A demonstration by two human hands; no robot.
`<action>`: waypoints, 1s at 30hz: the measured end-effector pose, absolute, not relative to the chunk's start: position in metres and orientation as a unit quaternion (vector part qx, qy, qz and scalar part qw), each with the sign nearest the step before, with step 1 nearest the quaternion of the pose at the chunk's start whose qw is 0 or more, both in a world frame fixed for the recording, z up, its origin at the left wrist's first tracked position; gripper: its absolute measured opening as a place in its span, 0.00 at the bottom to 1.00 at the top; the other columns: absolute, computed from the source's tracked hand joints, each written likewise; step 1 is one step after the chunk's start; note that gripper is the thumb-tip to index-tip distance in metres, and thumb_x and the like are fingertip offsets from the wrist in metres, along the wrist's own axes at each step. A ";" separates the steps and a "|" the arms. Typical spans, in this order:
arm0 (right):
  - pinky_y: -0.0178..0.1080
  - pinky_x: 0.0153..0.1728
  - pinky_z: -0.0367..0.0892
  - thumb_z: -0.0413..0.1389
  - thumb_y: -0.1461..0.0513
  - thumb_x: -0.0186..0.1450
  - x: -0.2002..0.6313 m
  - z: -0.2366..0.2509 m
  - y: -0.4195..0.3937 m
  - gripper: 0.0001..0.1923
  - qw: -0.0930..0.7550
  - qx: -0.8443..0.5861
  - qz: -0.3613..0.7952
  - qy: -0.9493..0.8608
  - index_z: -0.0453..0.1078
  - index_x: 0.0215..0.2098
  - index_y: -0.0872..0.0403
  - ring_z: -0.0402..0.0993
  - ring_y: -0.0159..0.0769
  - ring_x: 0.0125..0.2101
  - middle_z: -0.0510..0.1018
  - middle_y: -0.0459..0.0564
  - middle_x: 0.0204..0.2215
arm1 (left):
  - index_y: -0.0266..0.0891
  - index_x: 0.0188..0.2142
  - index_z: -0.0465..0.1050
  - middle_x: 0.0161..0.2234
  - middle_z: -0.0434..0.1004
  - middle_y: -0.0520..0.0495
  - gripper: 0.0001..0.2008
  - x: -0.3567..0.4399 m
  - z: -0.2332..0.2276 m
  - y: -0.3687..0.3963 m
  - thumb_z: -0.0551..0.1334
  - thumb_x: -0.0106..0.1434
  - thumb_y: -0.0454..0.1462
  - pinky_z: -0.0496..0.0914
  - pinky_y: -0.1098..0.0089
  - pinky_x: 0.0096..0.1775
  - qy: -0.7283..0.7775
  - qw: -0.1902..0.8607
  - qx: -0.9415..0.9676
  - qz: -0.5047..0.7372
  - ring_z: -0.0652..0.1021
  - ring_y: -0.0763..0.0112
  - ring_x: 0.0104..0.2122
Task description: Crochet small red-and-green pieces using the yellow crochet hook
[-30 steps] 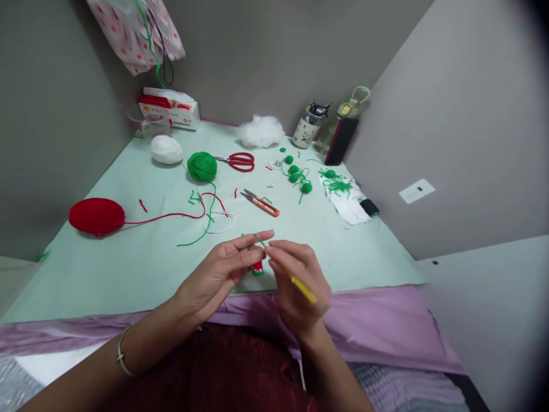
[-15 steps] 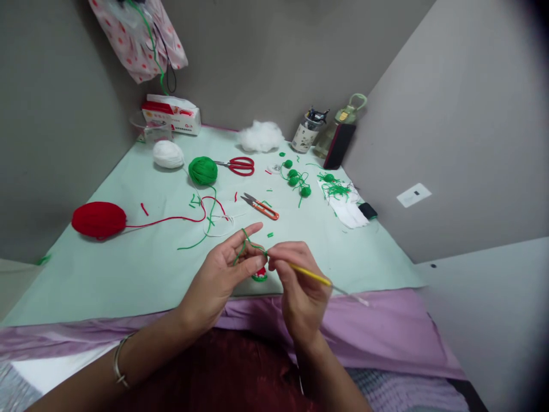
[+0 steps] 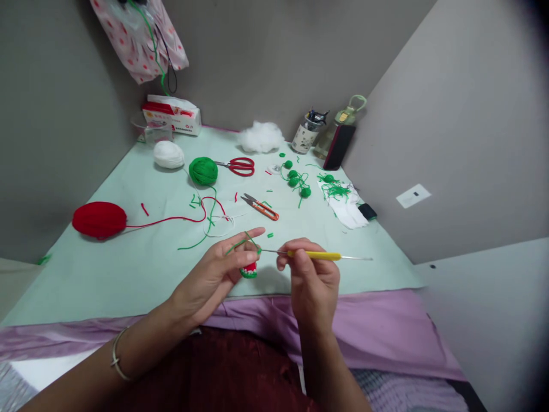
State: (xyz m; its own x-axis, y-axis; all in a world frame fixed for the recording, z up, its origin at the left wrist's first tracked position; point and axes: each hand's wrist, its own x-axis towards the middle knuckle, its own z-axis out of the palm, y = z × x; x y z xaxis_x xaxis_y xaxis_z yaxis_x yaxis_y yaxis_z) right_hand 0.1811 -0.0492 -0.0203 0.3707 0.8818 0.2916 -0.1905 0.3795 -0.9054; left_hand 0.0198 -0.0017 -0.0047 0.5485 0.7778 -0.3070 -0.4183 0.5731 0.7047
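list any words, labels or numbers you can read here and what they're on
Nothing can be read.
Red and white box at the back: a line of print, too blurred.
Patterned jar: markings too small.
White plate on the wall: no legible text.

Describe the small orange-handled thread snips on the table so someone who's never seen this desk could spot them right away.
Start at the pale green table mat and find the round green yarn ball near its far middle. Just right of the ball lie red-handled scissors; nearer the person than those lie the small orange-handled thread snips. Unlike the scissors, they have no finger loops, only a slim orange grip and short dark blades.
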 end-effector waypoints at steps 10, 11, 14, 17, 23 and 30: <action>0.42 0.36 0.77 0.59 0.68 0.69 0.174 -0.031 -0.062 0.16 0.587 -0.496 0.051 -0.638 0.79 0.52 0.45 0.79 0.39 0.38 0.81 0.51 0.39 | 0.40 0.66 0.68 0.33 0.74 0.55 0.38 0.034 0.000 -0.012 0.75 0.57 0.33 0.69 0.73 0.42 0.363 0.702 0.414 0.452 0.72 0.74 0.34; 0.43 0.38 0.78 0.60 0.68 0.68 0.172 -0.036 -0.063 0.20 0.567 -0.487 -0.013 -0.664 0.78 0.55 0.44 0.79 0.40 0.41 0.81 0.53 0.42 | 0.40 0.66 0.67 0.33 0.75 0.55 0.39 0.035 0.000 -0.013 0.75 0.57 0.34 0.69 0.72 0.43 0.356 0.715 0.404 0.446 0.73 0.73 0.35; 0.42 0.36 0.77 0.60 0.71 0.68 0.169 -0.042 -0.061 0.24 0.592 -0.474 -0.049 -0.650 0.76 0.58 0.41 0.79 0.40 0.41 0.80 0.52 0.42 | 0.38 0.65 0.68 0.35 0.77 0.53 0.37 0.035 -0.001 -0.014 0.75 0.59 0.37 0.69 0.72 0.44 0.325 0.793 0.339 0.389 0.74 0.72 0.36; 0.42 0.37 0.74 0.57 0.71 0.70 0.172 -0.036 -0.058 0.21 0.638 -0.475 0.053 -0.604 0.79 0.52 0.42 0.78 0.37 0.39 0.81 0.49 0.38 | 0.38 0.62 0.73 0.37 0.77 0.50 0.31 0.031 -0.003 -0.009 0.75 0.60 0.36 0.67 0.73 0.46 0.300 0.835 0.301 0.350 0.74 0.72 0.38; 0.38 0.32 0.69 0.59 0.64 0.71 0.185 -0.016 -0.058 0.08 0.721 -0.441 0.275 -0.459 0.82 0.39 0.47 0.73 0.31 0.28 0.78 0.45 0.29 | 0.38 0.57 0.80 0.35 0.74 0.51 0.27 0.022 -0.003 0.003 0.75 0.57 0.35 0.65 0.76 0.39 0.288 0.850 0.298 0.326 0.70 0.76 0.33; 0.30 0.22 0.64 0.69 0.57 0.62 0.197 0.000 -0.054 0.07 0.725 -0.406 0.476 -0.287 0.83 0.31 0.53 0.69 0.25 0.22 0.79 0.48 0.25 | 0.40 0.54 0.82 0.33 0.74 0.50 0.26 0.026 0.009 0.009 0.77 0.54 0.38 0.65 0.74 0.37 0.281 0.841 0.343 0.309 0.68 0.74 0.32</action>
State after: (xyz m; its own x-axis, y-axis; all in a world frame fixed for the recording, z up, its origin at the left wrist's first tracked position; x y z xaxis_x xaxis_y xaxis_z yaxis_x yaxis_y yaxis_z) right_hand 0.1968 -0.0536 0.0002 0.3815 0.9239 0.0302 -0.4569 0.2169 -0.8627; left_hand 0.0256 0.0092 0.0089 0.6502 0.7137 -0.2606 -0.3274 0.5727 0.7516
